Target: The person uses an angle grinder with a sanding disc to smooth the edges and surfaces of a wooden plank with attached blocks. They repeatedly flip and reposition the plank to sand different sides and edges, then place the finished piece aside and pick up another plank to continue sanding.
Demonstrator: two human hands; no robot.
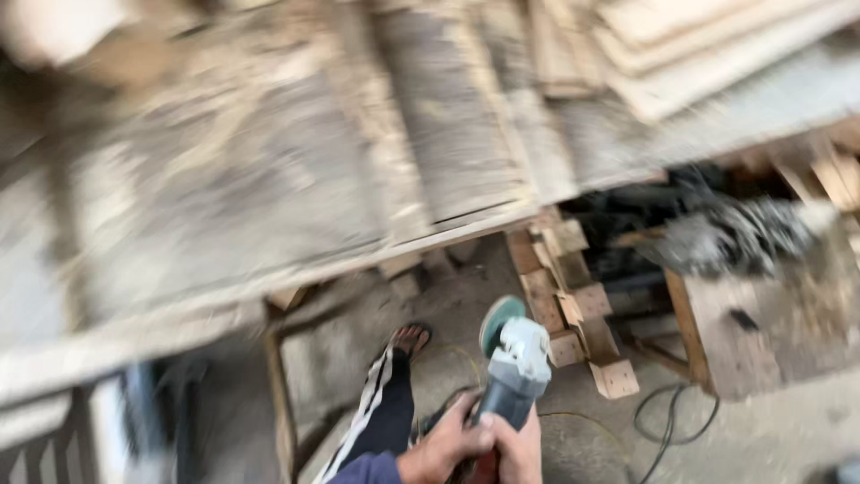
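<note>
Grinder: I see an angle grinder (pixel 515 367) low in the middle of the view, grey body pointing up and away, its teal-green disc (pixel 498 321) at the top end, tilted on edge.
Where it is: held in the air above the concrete floor (pixel 761 439), below and in front of the desk's near edge, touching neither.
Left hand: my left hand (pixel 445 445) is clenched round the lower body of the grinder from the left side.
Right hand: my right hand (pixel 520 448) grips the same body just beside the left one, fingers wrapped; both are cut by the bottom edge of the view.
Leg: a dark trouser leg with white stripes (pixel 376 421) runs up to a sandalled foot (pixel 410 339) on the floor, just left of the grinder.
Desk: a long plank-topped desk (pixel 269 170) fills the upper half, badly blurred; its front edge slants from lower left to upper right.
Wood stack: short blocks (pixel 573 305) lean in a pile just right of the disc, near but apart.
Cable: a black cord (pixel 672 421) loops on the floor to the right.
Open room: bare floor lies right of and below the grinder; the left is hemmed by the leg and a desk post (pixel 282 403).
</note>
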